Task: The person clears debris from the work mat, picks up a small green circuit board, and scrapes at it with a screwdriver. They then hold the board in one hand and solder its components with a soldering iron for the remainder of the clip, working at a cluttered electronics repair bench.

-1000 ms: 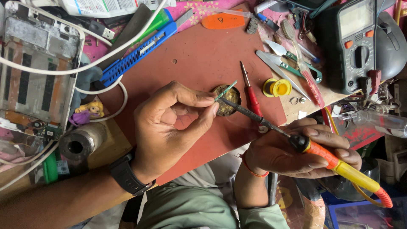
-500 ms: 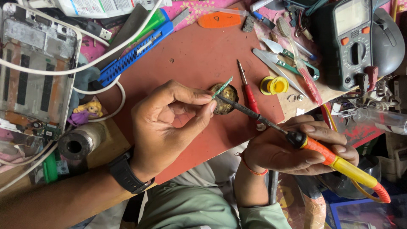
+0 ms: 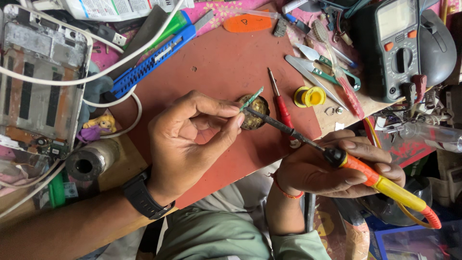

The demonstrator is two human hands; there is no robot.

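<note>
Seen from the head camera, a person is working over a reddish-brown mat on a crowded repair bench. The left hand, a black watch on its wrist, is pinching a small green strip of circuit board between thumb and forefinger, the other fingers curling under. The strip is sticking up at a slant, just over a round tin of flux sitting on the mat. The right hand is closing around the orange-and-yellow handle of a soldering iron, whose dark tip is reaching to the tin's edge, right beside the strip; whether the tip is touching the strip cannot be told. A red thread band is circling the right wrist.

Just beside the tin, a red-handled screwdriver is lying on the mat, with a yellow spool of solder wire near it. Tweezers and a dark multimeter are lying further off toward the right. A blue utility knife is lying across the mat's far edge, and an opened phone frame crossed by a white cable is resting at the left.
</note>
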